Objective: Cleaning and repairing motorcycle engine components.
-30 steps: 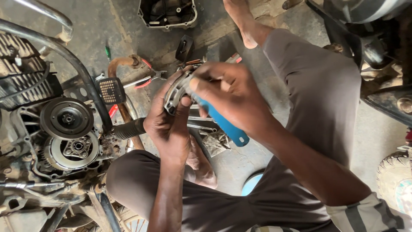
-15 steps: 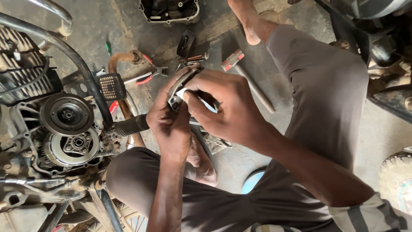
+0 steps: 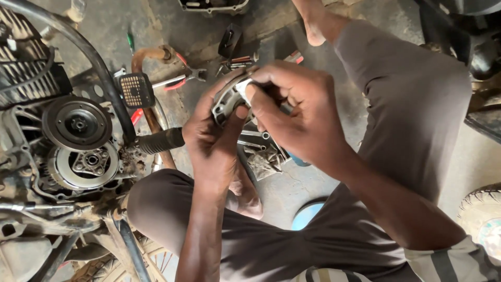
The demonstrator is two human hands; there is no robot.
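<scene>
One opened motorcycle engine sits at far left, showing two round discs, one above the other, with one ribbed foot peg jutting out beside it. Two hands meet mid-frame: the left hand has its grip closed around one round grey metal part, and the right hand pinches something pale against that part's rim with a narrow grip. Below lies a dusty concrete floor strewn with loose tools. The part looks dull, greasy and curved.
</scene>
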